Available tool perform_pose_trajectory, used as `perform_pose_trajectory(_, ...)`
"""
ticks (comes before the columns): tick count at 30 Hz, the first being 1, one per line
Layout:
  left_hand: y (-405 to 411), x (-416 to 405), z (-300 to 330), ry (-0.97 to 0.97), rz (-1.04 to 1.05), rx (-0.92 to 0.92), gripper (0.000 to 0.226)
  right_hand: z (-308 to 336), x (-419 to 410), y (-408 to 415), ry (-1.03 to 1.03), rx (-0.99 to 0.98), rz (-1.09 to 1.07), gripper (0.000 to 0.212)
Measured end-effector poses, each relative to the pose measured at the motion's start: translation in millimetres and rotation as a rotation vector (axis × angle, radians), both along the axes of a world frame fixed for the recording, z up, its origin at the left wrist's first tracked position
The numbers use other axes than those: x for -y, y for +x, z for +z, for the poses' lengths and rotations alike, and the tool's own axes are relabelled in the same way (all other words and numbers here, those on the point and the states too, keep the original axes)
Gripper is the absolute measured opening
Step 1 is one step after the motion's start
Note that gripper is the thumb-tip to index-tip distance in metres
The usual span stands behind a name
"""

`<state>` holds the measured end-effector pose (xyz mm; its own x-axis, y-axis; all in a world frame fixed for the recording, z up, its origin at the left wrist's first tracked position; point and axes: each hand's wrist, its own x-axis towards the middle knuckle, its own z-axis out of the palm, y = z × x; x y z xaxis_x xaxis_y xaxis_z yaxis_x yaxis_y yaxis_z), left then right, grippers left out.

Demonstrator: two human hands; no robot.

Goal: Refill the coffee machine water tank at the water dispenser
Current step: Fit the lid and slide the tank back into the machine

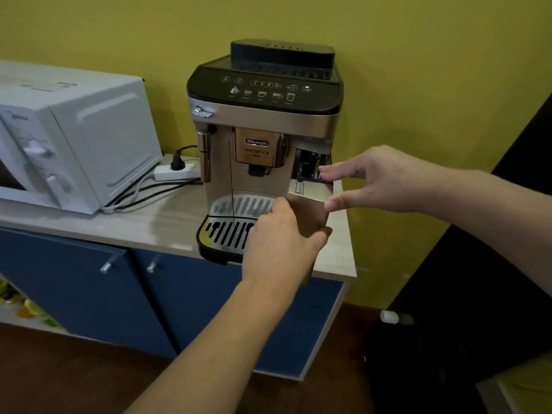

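A silver and black coffee machine [263,138] stands at the right end of a light wood counter [167,222]. Its water tank [310,209], with a beige front panel, sticks out of the machine's lower right front. My left hand [280,237] grips the tank's front panel from the left and below. My right hand [379,180] holds the tank's top edge, fingers on top and thumb against the panel's right corner. The tank's rear part is hidden inside the machine. No water dispenser is in view.
A white microwave [68,138] sits at the counter's left, with a power strip [176,171] and cables between it and the machine. Blue cabinet doors [125,297] lie below. A dark object with a white cap [389,316] stands on the floor at right.
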<state>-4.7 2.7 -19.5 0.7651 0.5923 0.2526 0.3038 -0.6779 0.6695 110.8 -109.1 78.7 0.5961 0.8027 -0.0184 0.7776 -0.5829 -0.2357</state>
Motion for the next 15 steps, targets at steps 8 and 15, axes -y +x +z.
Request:
perform_pose_trajectory(8, 34, 0, 7, -0.091, 0.071, -0.02, 0.058, -14, -8, 11, 0.105, 0.072, -0.114, 0.073)
perform_pose_trajectory(15, 58, -2, 7, -0.023, 0.106, -0.063, 0.061, -31, -15, 25, 0.341, -0.077, -0.328, 0.082)
